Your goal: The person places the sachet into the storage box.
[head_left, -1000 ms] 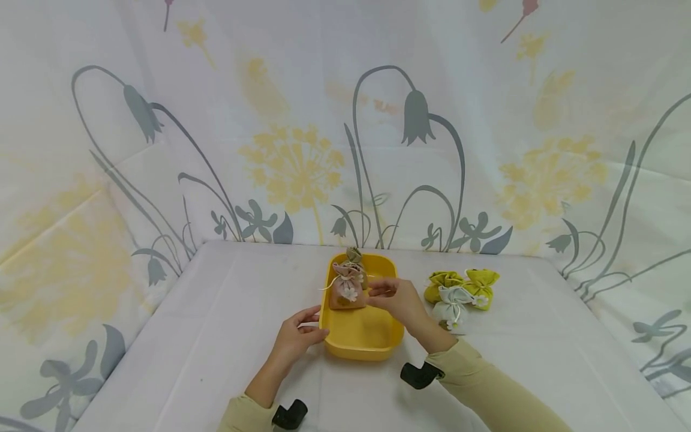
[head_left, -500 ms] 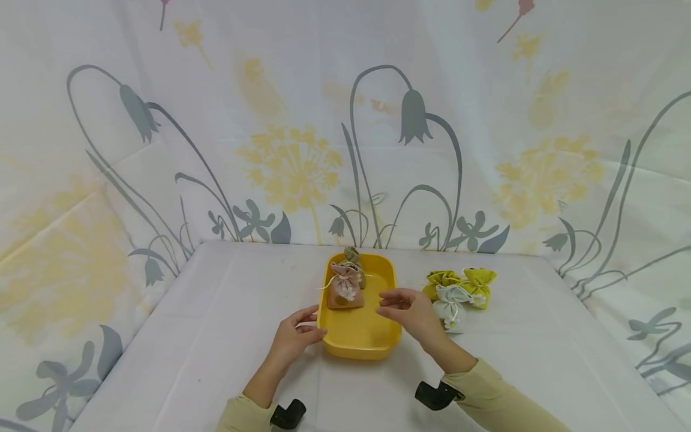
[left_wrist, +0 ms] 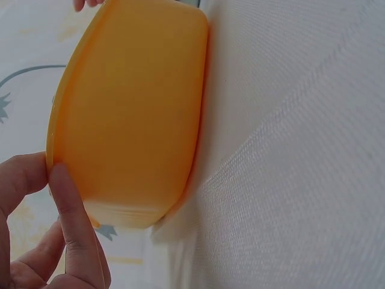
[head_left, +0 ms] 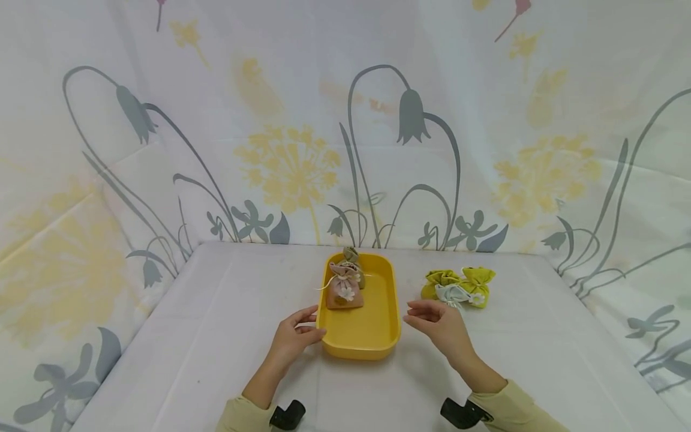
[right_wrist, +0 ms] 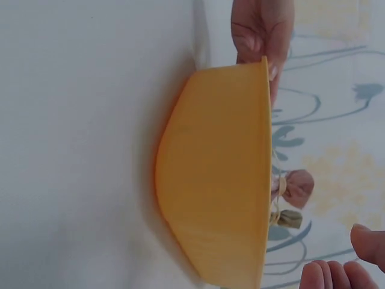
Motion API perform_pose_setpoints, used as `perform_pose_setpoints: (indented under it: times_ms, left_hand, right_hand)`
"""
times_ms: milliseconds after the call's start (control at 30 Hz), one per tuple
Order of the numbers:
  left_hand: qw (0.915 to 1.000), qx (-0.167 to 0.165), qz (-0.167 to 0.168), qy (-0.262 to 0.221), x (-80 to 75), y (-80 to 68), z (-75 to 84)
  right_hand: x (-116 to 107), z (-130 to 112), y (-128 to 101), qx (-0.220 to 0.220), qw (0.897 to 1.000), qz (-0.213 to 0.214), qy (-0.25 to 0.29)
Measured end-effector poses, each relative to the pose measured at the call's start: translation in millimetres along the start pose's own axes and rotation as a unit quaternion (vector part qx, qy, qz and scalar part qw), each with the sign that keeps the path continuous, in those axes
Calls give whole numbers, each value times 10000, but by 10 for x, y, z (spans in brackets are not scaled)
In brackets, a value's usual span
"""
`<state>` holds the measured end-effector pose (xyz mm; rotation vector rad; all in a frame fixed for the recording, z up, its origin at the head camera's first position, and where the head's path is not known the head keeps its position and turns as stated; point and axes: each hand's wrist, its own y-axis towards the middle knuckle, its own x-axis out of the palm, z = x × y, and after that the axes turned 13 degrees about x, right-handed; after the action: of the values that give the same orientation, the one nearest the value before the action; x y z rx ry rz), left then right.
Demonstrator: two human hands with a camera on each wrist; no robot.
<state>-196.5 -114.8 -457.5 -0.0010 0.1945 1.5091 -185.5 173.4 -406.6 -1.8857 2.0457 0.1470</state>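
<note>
A yellow plastic basin (head_left: pixel 360 336) stands on the white cloth. My left hand (head_left: pixel 294 336) holds its left rim, which the left wrist view shows pinched between thumb and fingers. Inside, at the far left, a pink drawstring pouch (head_left: pixel 345 294) with a white flower leans in front of an olive-green drawstring pouch (head_left: pixel 351 254), partly hiding it. Just right of the basin hovers my right hand (head_left: pixel 445 333), holding nothing, fingers and thumb loosely bent and apart. Beyond it lie two yellow-green pouches (head_left: pixel 478 279) and a white pouch (head_left: pixel 452 293), mostly covered by this hand.
White cloth (head_left: pixel 227 300) covers the table. A pale curtain (head_left: pixel 302 90) printed with grey and yellow flowers stands behind the table and along its sides. Each wrist carries a black camera mount, such as the right one (head_left: pixel 465 413).
My right hand has drawn back from beside the pink pouch, over the right rim, toward the right and nearer to me. The left hand stays on the basin rim; the pouches inside stay put.
</note>
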Motion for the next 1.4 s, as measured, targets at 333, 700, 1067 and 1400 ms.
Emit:
perform_pose_setpoints:
  times_ms: [333,700,1067,1400]
  left_hand:
    - [10000,40,-1,79,0,-17,12]
    - [9997,-75,94,197,1,0,-22]
    - [9999,-23,112,114,7,-5,-28]
    - [9999,-1,84,-71,16,-17,6]
  right_hand:
    - [-259,182,-57,338,9980,379,369]
    - [-557,429,-59,240,9950,900,365]
    - [-773,591,15,448,9881,1425,355]
    - [-917,687,176,400,9816,1825,394]
